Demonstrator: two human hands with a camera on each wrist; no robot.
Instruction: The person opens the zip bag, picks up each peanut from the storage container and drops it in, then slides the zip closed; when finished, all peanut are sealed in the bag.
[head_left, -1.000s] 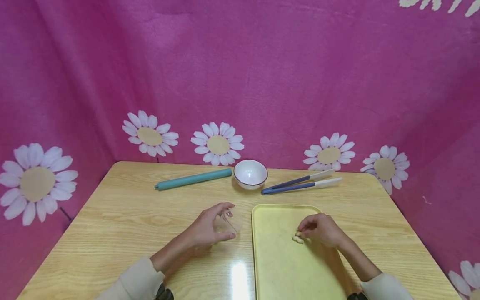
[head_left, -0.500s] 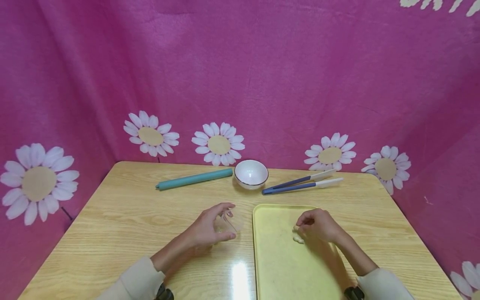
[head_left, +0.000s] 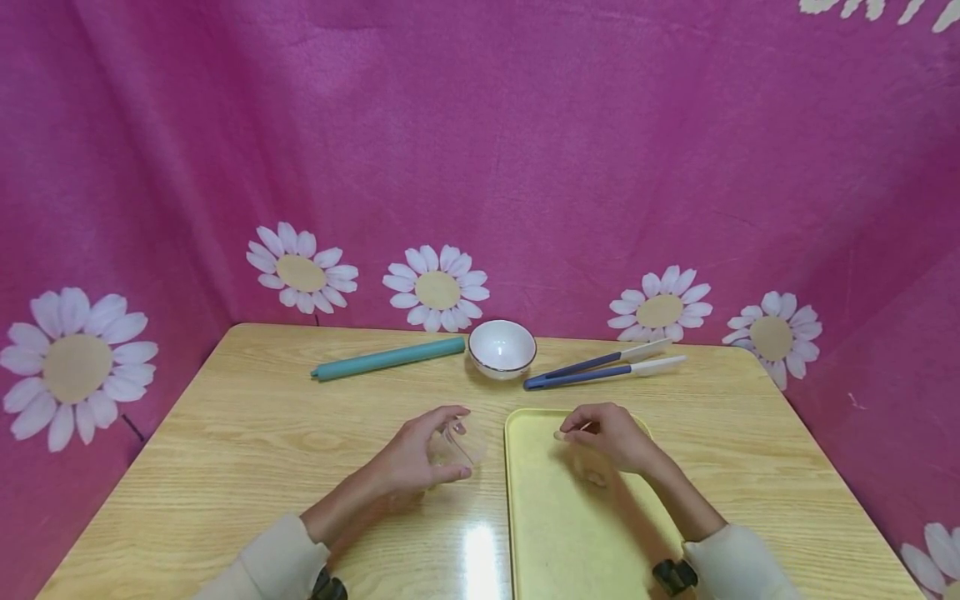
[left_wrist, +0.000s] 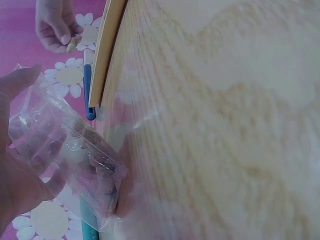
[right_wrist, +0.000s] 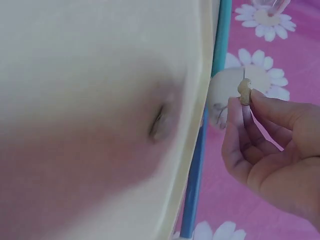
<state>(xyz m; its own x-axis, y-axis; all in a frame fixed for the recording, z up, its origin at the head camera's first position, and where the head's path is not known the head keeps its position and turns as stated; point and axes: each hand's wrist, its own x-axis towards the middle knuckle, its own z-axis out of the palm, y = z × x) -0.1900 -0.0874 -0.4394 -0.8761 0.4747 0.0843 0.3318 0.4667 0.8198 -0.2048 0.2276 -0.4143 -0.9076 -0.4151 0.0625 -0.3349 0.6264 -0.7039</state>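
My right hand (head_left: pixel 615 435) pinches a peanut in its shell (right_wrist: pixel 244 91) between thumb and fingertips, above the far part of the yellow tray (head_left: pixel 570 542). Below the hand, another peanut (head_left: pixel 596 477) lies on the tray, blurred in the right wrist view. To the left of the tray, my left hand (head_left: pixel 411 454) holds a clear plastic bag (left_wrist: pixel 75 150), its thumb and fingers spread wide around it. Brownish lumps show through the bag in the left wrist view.
Along the back of the wooden table (head_left: pixel 247 417) lie a long teal stick (head_left: pixel 388 358) with a narrow tip, a white bowl (head_left: pixel 502 348) with a dark rim, and blue tongs (head_left: pixel 577 375) with pale ends. A pink flowered cloth (head_left: pixel 525 167) hangs behind.
My right hand has lifted a peanut from the tray and moved left and away with it, leaving another behind. The left hand and bag have stayed in place.
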